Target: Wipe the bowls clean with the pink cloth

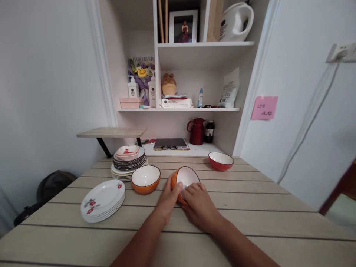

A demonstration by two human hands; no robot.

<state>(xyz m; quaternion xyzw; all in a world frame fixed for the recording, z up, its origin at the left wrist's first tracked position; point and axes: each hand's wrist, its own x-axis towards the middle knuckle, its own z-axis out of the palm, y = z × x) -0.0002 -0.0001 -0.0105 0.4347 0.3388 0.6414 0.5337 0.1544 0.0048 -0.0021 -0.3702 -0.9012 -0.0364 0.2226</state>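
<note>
- The left hand (167, 196) is gripping the tilted orange bowl (188, 175) by its left side, with the thumb bent over the edge.
- The right hand (202, 204) is gripping the same bowl from the right and near side. Its fingers curl over the edge and reach inside.
- This bowl is in the middle, over the bench (267, 217). It is white inside, has a dark edge, and leans so its inside faces the person. I cannot tell if its bottom touches the wood.
- Just left of the hands, another orange bowl (146, 176) sits upright on the bench. It is white inside too.
- A red bowl (221, 162) stands upright farther back on the right, apart from the hands.
- A pile of white plates (103, 198) is at the front left. The top one has red flowers.
- Behind it is a taller stack of dishes (129, 165), with a small pink dish (127, 151) up on top.
- At the back, a red jug (197, 132) stands beside a dark bottle (209, 132).
- Black glasses (169, 147) lie in front, left of the jug.
</note>
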